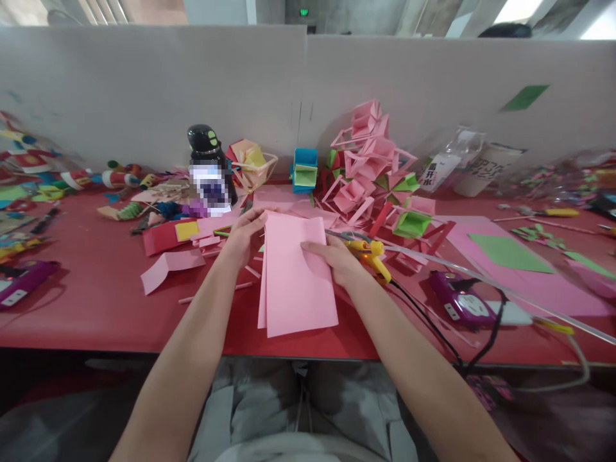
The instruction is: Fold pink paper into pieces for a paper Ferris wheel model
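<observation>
A folded sheet of pink paper (299,282) is held up between my two hands above the front of the red table. My left hand (251,232) grips its upper left edge, with the fingertips partly behind the paper. On the right side, my right hand (337,255) pinches the sheet, thumb lying on the front face and the other fingers hidden behind. A second layer shows along the paper's left side. Just beyond my right hand lies a yellow glue gun (370,255) with a black cord. Pink paper scraps (171,266) lie to the left.
Behind stand a black bottle (210,168), a blue paper box (305,170) and a pile of folded pink paper shapes (370,157). To the right are a purple power strip (462,300) and green paper (510,252). A white partition (154,96) closes the back.
</observation>
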Tool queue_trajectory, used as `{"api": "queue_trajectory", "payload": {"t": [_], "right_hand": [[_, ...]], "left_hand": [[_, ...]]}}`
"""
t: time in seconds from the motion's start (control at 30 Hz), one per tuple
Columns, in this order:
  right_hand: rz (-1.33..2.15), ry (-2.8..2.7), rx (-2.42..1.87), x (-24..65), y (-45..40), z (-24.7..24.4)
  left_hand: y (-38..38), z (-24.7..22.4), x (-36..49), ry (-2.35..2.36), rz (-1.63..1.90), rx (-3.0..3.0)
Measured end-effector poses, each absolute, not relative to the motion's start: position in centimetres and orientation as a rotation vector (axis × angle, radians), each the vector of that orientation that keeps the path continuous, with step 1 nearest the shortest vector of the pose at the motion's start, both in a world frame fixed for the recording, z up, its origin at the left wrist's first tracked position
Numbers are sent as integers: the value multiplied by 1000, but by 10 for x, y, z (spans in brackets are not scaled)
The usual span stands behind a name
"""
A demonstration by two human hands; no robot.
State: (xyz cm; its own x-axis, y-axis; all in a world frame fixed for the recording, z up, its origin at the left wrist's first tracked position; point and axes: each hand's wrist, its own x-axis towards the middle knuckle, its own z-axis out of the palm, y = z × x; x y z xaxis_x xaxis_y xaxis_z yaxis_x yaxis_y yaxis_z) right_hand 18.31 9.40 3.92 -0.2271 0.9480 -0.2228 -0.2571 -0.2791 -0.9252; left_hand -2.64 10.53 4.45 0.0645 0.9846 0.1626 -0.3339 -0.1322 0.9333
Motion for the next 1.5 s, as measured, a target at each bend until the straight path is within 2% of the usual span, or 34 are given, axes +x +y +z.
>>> {"api": "queue_trajectory", "payload": {"t": [1.5], "right_hand": [[1608,-971,-1093,181,94,39]], "left_hand": [[115,36,-25,843,1455,1005]]}}
